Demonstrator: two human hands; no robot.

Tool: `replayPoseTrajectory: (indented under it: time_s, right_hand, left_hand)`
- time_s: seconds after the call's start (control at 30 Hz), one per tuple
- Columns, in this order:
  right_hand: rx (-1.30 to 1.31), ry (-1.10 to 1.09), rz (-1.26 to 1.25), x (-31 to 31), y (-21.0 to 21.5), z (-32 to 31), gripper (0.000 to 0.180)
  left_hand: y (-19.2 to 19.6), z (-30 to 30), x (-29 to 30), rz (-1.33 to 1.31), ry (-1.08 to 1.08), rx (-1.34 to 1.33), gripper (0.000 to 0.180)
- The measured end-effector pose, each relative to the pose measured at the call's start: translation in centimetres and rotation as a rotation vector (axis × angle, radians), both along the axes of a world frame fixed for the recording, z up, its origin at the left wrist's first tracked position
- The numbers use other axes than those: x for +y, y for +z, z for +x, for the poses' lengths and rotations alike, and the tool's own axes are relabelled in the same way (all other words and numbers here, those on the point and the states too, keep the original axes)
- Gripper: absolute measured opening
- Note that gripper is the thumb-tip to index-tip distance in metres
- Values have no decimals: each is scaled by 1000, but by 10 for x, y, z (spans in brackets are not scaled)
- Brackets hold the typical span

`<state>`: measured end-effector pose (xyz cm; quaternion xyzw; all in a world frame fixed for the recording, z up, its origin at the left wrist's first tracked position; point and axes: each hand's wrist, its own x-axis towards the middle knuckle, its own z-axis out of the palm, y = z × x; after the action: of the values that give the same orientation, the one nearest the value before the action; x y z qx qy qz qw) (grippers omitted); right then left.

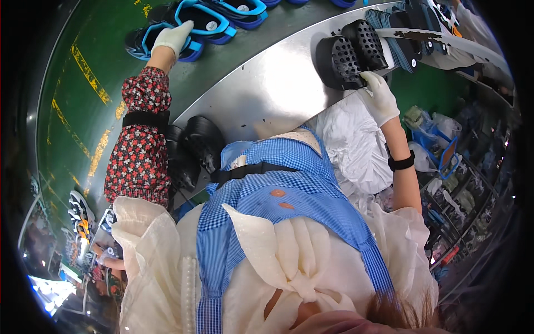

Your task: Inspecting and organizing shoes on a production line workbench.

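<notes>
At the upper left, my left hand (173,40), in a white glove, is closed on a black shoe with bright blue trim (153,40). This shoe is at the near end of a row of similar shoes (207,23). On the right, my white-gloved right hand (380,97) has its fingers bent at the near edge of a black shoe-shaped block full of round holes (346,60). A second perforated block (367,43) stands against it on the metal table (267,89). My right fingertips are partly hidden at the block's edge.
Black smooth shoe-shaped forms (201,142) stand near my left forearm. Thin dark and blue insoles (392,42) are stacked at the upper right, beside a curved rail (445,40). White crumpled plastic (353,142) hangs below the table edge. Racks (467,195) stand at the right.
</notes>
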<state>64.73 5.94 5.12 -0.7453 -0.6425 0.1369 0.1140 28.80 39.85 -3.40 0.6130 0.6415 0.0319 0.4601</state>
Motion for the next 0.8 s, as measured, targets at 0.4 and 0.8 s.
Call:
replayPoseTrajectory:
  time_s: [0.4, 0.8]
  right_hand:
    - [154, 76, -40, 11, 88, -35, 36]
    - [870, 136, -156, 82, 91, -164, 48]
  left_hand:
    - [86, -19, -84, 757, -290, -371, 36]
    - [137, 19, -154, -473, 397, -1247, 25]
